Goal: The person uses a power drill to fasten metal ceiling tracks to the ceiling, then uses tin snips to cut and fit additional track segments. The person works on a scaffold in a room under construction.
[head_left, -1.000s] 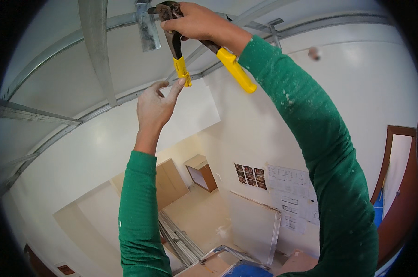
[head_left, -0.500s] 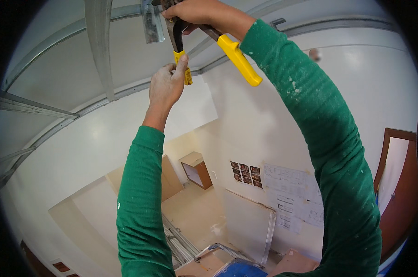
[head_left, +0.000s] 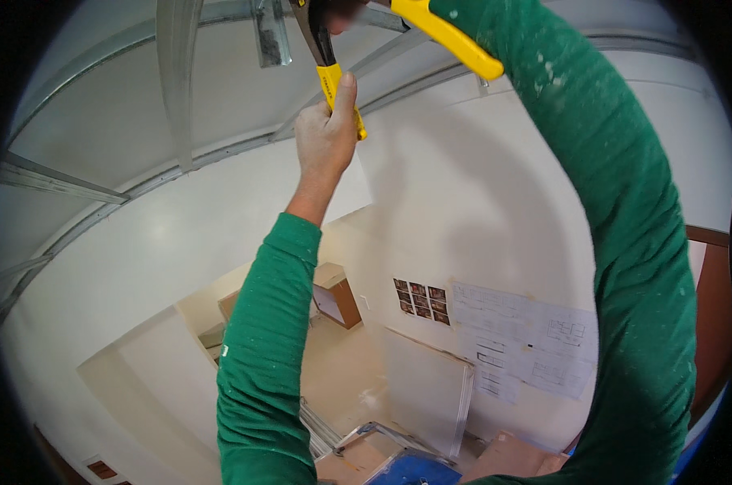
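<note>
My left hand (head_left: 327, 137) is closed around one yellow grip of a long-handled, pliers-like tool (head_left: 330, 77), thumb laid along the grip. The tool's dark metal arm runs up to the top edge of the view, where its head is cut off. Its other yellow handle (head_left: 455, 40) swings out wide to the right, beside my green right sleeve. Only a blurred bit of my right hand (head_left: 346, 12) shows by the tool's dark metal part; its fingers cannot be made out. Just left of the tool hangs a short piece of metal channel (head_left: 270, 36).
Metal ceiling framing (head_left: 176, 81) crosses the upper left and runs along the wall. Below are a leaning board (head_left: 427, 388), drawings (head_left: 528, 331) taped to the wall, an open brown box-like cabinet (head_left: 338, 299), metal profiles (head_left: 321, 428) and a blue surface (head_left: 418, 469).
The tool and both hands have shifted up and right in the view. My right hand, earlier plainly at the tool's upper part, is now mostly beyond the top edge. The yellow handles appear farther apart.
</note>
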The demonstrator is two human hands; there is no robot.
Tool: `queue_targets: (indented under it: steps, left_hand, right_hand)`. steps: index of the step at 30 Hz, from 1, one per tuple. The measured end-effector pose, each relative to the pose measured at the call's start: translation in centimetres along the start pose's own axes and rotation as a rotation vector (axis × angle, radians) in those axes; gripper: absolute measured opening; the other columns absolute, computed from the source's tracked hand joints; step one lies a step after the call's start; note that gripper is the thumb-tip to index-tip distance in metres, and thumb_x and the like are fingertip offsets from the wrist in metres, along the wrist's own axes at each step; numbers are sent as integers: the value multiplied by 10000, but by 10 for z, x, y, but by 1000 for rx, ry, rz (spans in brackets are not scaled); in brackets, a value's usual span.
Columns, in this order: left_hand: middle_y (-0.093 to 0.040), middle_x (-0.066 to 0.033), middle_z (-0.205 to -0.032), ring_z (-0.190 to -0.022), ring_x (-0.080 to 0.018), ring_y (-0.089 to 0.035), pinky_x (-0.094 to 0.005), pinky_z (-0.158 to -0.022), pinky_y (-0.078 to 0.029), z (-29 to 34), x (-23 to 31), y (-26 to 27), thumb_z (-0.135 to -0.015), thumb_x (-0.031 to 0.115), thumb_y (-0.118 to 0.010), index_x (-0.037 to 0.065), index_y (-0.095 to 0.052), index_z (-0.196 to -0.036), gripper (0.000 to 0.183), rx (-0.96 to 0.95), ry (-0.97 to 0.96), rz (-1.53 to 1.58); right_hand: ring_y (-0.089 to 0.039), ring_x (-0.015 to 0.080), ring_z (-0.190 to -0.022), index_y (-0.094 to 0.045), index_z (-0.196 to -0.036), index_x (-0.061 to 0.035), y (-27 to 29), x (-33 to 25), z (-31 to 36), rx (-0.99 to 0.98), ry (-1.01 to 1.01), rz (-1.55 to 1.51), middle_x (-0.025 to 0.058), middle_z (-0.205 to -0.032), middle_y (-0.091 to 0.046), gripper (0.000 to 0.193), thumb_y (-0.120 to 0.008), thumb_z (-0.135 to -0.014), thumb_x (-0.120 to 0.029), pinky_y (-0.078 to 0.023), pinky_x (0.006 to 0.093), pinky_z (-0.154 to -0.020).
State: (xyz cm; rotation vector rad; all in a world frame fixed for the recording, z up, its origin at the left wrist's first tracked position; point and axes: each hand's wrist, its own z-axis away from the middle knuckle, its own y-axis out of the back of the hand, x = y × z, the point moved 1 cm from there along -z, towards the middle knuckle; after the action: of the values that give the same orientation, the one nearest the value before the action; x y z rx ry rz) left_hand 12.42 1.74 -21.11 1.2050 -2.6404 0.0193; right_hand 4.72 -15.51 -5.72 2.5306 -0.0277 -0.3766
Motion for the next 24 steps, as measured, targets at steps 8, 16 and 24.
queue_targets:
  steps: [8,16,24]
  left_hand:
    - [-621,-154,-583,-656,-321,-649,-480,-642,-477,11,23,-3,-965,742,-407,5,-687,-629,857,149,109,-26]
    - [-678,-176,-686,-725,-341,-675,-485,-699,-500,22,-3,49,-955,730,-433,20,-752,-730,811,140,219,-281]
    - [-718,-210,-759,-825,-365,-723,-499,-785,-529,12,42,5,-959,679,-441,1,-765,-767,775,99,192,-36]
  right_hand:
    - [-747,262,-674,-659,-1003,-12,11,-21,12,-251,-204,87,154,-836,-722,333,-610,-1008,-341,-649,369,-614]
    - [-650,207,-683,-639,-1113,29,-43,2,82,59,-184,105,104,-831,-642,354,-593,-1040,-314,-525,340,-578]
    - [-408,107,-523,-609,-1163,-12,18,-35,65,0,-349,485,2,-698,-520,369,-469,-1098,-347,-377,307,-495]
